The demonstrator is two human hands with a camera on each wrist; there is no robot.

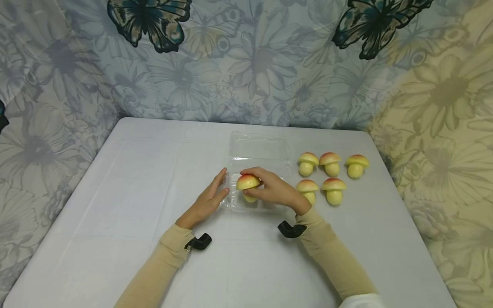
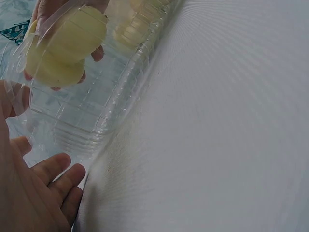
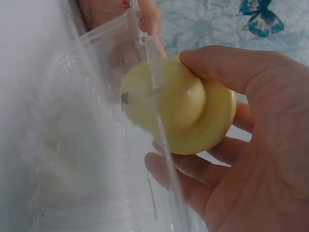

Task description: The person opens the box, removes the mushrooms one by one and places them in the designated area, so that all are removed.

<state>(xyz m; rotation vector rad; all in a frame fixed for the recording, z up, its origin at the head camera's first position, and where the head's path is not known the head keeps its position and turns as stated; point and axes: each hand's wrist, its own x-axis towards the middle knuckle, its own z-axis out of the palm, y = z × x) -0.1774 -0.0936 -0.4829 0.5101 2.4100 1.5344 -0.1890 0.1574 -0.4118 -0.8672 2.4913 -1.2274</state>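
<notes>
My right hand (image 1: 276, 189) holds a mushroom-shaped piece (image 1: 247, 182) with a yellow stem and a red-tinged cap, thumb and fingers around the cap. In the right wrist view, the yellow stem (image 3: 159, 99) shows partly through the clear plastic wall. The piece is over the left part of an open clear plastic container (image 1: 231, 201), whose lid (image 1: 259, 146) lies back on the far side. At the container's left side, my left hand (image 1: 208, 197) has its fingers extended; whether it touches the wall I cannot tell.
To the right of the container, several more mushroom pieces (image 1: 334, 191) stand in two rows on the white-covered table (image 1: 115, 231). One front piece (image 1: 307, 188) is partly behind the right wrist. A patterned curtain (image 1: 262, 64) with butterflies surrounds the table's far sides.
</notes>
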